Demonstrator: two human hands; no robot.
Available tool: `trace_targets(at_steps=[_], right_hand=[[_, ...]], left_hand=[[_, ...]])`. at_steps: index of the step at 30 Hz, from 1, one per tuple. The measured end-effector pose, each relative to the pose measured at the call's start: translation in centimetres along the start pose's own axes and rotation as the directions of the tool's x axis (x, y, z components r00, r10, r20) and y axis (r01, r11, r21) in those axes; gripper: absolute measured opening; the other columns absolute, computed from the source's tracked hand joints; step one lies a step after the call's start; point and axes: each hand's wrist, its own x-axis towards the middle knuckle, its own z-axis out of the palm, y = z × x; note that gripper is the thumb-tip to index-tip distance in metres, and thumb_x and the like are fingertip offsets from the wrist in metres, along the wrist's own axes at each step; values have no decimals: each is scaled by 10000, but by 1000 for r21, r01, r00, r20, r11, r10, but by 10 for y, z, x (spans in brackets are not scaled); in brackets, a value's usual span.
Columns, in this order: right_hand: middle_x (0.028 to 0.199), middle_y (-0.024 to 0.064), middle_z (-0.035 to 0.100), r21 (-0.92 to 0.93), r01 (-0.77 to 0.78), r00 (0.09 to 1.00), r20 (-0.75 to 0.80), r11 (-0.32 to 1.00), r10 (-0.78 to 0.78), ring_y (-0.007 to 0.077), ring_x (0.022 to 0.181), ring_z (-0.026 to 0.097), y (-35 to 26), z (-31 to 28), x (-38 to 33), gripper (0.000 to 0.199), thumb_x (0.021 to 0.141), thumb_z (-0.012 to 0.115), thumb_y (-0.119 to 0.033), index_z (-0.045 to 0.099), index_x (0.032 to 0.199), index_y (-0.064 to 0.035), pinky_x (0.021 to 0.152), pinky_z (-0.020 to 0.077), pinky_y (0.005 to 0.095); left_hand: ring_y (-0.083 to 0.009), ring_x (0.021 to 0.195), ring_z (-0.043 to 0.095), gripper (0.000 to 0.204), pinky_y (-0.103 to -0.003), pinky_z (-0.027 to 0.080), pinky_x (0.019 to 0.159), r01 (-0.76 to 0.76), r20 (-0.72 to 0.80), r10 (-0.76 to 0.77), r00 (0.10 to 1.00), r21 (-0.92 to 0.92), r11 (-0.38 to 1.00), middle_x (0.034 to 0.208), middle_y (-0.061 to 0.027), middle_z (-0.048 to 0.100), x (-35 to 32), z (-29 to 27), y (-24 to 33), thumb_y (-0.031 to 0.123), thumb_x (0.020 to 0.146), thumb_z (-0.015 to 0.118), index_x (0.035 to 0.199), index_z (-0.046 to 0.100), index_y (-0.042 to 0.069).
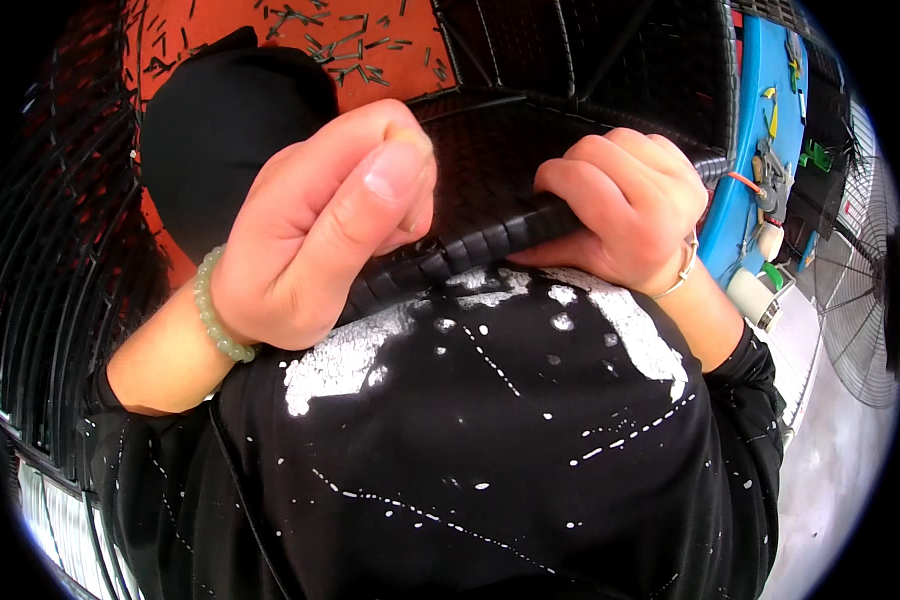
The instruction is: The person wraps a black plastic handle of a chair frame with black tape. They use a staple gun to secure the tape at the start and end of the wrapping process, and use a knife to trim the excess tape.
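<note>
A black woven wicker chair [475, 245] lies across my lap, its wrapped front edge toward me. My right hand [625, 205] is closed over that edge, fingers curled on top and the thumb underneath. At the left end of the edge, my left hand [335, 225] is raised in a fist with the thumb pressed against the curled forefinger. Whatever may be pinched in it is hidden. The chair's woven upright panel [610, 60] rises at the far side.
Small dark offcuts [355, 50] lie scattered over an orange-red surface [400, 80]. A rounded black cloth shape [235, 140] is beside my left hand. Dark woven frames [50, 230] stand at left. On the right are a blue bench [755, 60] with tools [772, 170] and a large fan [860, 280].
</note>
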Motion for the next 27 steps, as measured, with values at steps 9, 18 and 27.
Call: trace_targets(at_steps=[9,18,27], right_hand=[[659,-22,456,-19,16,999,-40,1000,-17,157,574,510,-1,4,1,411,593,771,-508,560,687,-168,511,398,289],[656,-17,481,-27,8,995,-98,1000,-11,172,589,543,-5,8,4,430,593,846,-461,561,689,-153,537,438,301],[651,-14,504,-31,5,989,-147,999,-10,193,613,585,-3,18,6,447,608,873,-438,540,679,-149,549,465,327]], left_hand=[[-78,624,339,333,-243,293,586,-40,-51,38,998,-44,998,682,0,441,-5,0,-3,281,1116,368,860,428,78],[-53,644,435,160,-225,373,587,-169,-53,183,982,194,966,765,38,532,-11,-12,-5,128,1034,593,911,579,28],[-92,675,523,130,-240,433,623,-251,-176,370,912,473,845,810,-16,577,-22,-3,-6,130,1003,644,963,602,14]])
